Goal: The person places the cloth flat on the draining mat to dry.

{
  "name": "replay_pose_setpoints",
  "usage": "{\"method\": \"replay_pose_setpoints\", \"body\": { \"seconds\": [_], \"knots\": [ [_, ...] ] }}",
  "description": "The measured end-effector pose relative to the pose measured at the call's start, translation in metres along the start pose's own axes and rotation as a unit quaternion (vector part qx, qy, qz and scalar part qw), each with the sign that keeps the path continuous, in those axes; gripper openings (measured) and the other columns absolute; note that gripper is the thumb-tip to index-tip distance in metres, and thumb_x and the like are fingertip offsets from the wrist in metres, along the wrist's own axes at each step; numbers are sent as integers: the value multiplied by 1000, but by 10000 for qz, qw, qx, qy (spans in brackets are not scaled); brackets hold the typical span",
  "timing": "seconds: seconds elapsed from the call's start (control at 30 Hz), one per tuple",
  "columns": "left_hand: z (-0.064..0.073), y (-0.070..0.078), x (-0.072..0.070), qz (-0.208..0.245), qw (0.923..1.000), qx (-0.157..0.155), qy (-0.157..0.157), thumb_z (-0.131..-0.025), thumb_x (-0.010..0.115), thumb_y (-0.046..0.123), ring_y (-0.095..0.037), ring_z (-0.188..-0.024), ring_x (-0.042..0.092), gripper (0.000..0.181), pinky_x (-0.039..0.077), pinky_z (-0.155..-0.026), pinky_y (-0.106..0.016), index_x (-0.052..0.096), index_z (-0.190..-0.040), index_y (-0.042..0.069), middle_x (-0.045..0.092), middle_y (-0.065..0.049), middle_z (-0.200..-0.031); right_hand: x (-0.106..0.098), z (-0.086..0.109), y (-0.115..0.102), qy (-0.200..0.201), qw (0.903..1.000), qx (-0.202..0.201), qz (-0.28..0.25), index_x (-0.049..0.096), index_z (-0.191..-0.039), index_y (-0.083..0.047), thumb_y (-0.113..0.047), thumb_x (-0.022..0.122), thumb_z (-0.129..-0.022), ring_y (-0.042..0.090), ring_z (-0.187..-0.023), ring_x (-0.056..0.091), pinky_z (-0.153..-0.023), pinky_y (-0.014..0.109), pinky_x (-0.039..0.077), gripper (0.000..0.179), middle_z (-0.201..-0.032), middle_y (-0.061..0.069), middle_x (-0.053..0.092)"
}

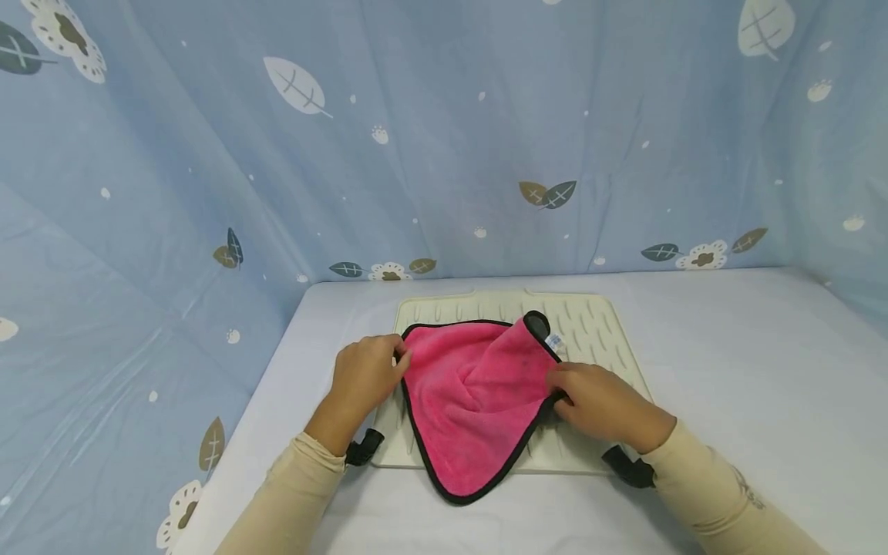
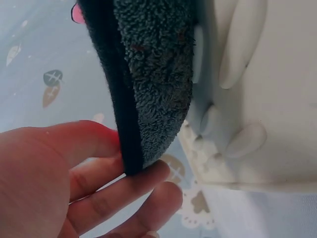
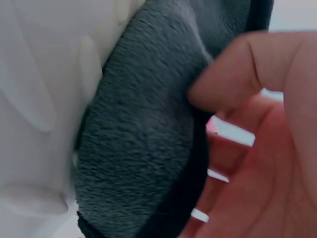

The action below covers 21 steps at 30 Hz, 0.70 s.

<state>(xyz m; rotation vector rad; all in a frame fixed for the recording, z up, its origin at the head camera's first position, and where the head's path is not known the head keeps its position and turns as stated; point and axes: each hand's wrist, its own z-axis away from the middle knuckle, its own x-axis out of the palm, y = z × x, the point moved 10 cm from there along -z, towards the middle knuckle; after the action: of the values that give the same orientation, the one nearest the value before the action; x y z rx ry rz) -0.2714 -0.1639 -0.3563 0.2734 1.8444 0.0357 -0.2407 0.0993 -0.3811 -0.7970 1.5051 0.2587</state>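
"Where's the pink cloth [image 1: 472,420], and who has hold of it?"

"It's over the ribbed cream mat [image 1: 597,324], its near corner reaching past the mat's front edge, above the white table [image 1: 735,354]. The left hand [image 1: 366,374] pinches the left edge, thumb against fingers; the right hand [image 1: 602,401] pinches the right edge the same way."

"Is it lying flat?"

"No. Creases gather in the middle, and the wrist views show the grey underside [image 2: 161,84] at both grips, so the sides seem lifted. Whether the middle touches the mat, I can't tell."

"How would you handle it, then?"

"Lightly, and with both hands alike. I'd grip right on the black border [image 1: 459,500], since that bound edge should bunch less than the soft pile, and draw the hands apart evenly. A harder pull on one side would probably skew it."

"And that far right corner?"

"It curls over beside the label [image 1: 554,343] (easy to overlook, being so small). I'd straighten it before pressing anything down, or the curl may set as a ridge."
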Motion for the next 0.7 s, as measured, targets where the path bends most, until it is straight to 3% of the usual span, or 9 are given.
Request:
{"method": "replay_pose_setpoints", "body": {
  "seconds": [0.2, 0.47, 0.57, 0.7],
  "knots": [
    [1, -1, -3, 106, 9997, 33, 206, -89, 70, 13, -28, -64, 67, 10, 49, -52, -40, 78, -92, 20, 77, -2, -84, 15, 2, -9, -547, 9968, -458, -358, 58, -76, -22, 2, 59, -81, 2, -68, 43, -66, 24, 41, 24, -74, -15, 50],
    [1, -7, -13, 351, 9959, -149, 822, -93, 68, 13, -34, -66, 69, 19, 50, -50, -43, 77, -109, 18, 78, -8, -97, 20, 4, -13, -785, 9947, -499, -443, 52, -70, -22, 2, 60, -81, 2, -66, 39, -65, 23, 37, 27, -70, -15, 44],
    [0, -5, -9, 370, 9964, -126, 757, -93, 68, 16, -33, -67, 70, 23, 50, -51, -42, 76, -115, 17, 77, -9, -102, 21, 4, -15, -818, 9944, -506, -432, 51, -70, -22, 0, 60, -81, 2, -66, 38, -65, 23, 36, 26, -70, -15, 43],
    [-1, -1, -1, 338, 9985, -47, 437, -94, 68, 21, -32, -70, 70, 27, 52, -55, -43, 73, -120, 16, 76, -8, -109, 19, 5, -14, -907, 9924, -516, -656, 46, -67, -21, -3, 60, -79, 1, -64, 34, -61, 22, 33, 26, -67, -14, 36]
  ]
}}
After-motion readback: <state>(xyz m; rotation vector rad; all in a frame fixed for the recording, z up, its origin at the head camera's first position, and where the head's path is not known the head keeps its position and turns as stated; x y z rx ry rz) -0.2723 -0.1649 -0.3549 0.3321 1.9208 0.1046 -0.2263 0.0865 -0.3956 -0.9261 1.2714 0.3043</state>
